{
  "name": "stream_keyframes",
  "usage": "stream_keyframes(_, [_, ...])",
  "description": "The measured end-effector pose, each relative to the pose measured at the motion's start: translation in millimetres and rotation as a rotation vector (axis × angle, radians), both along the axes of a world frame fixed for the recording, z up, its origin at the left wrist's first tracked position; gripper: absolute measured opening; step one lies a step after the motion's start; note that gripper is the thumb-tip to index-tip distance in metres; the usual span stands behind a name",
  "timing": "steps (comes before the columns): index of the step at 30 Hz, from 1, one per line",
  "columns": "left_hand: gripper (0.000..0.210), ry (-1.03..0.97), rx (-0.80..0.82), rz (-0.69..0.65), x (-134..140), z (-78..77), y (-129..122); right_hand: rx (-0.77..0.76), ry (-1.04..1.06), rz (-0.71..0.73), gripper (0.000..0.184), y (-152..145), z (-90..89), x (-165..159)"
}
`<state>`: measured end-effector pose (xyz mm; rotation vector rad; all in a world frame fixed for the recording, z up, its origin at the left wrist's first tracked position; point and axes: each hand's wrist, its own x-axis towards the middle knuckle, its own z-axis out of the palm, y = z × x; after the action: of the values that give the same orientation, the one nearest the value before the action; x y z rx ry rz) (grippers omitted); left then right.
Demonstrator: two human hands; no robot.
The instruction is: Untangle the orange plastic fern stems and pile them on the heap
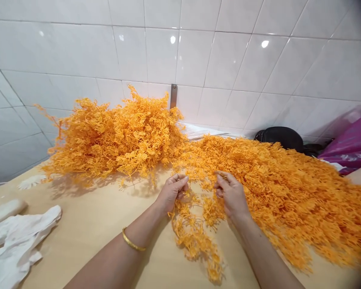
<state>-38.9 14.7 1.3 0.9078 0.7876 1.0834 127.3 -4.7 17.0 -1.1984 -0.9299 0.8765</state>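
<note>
My left hand (175,188) is closed in a pinch, thumb against forefinger, on a lacy orange artificial flower sprig (195,239) that trails down towards me over the table. A short way to its right, my right hand (231,193) is also pinched closed, its fingertips at the edge of the orange mass. A smaller orange tuft (212,210) hangs just below the right fingers; whether it joins the left sprig I cannot tell. Exactly what lies between the right fingertips is hidden. A gold bangle (132,241) circles my left wrist.
A tall heap of orange sprigs (117,136) stands at the back left of the tan table (102,237). Another wide pile (301,196) covers the right side. White cloth gloves (15,245) lie at the left. Behind are a black case (281,137), a purple bag (350,140) and a tiled wall (195,52).
</note>
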Motion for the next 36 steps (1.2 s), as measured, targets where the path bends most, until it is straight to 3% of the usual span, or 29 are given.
stream_keyframes(7, [0.021, -0.229, -0.074, -0.05, -2, -5.7, 9, 0.082, -0.449, 0.219, 0.023, -9, -8.0, -40])
stream_keyframes(15, [0.018, -0.262, -0.082, -0.059, 0, -7.7, 9, 0.107, -0.492, 0.343, 0.025, -12, -11.2, -51])
stream_keyframes(23, [0.022, -0.21, -0.065, 0.0, 2, -2.1, 6, 0.146, -0.585, 0.288, 0.021, -7, -9.5, -41])
stream_keyframes(27, [0.021, -0.115, -0.064, -0.006, 3, -2.6, 5, 0.165, -0.741, 0.266, 0.02, -8, -6.1, -35])
stream_keyframes(32, [0.019, 0.048, -0.028, -0.074, 5, -2.0, 1, 0.231, -1.003, 0.044, 0.02, -8, -7.8, -33])
stream_keyframes(36, [0.021, 0.02, -0.004, -0.124, 9, 1.8, -2, 0.201, -0.882, -0.089, 0.023, -7, -7.0, -36])
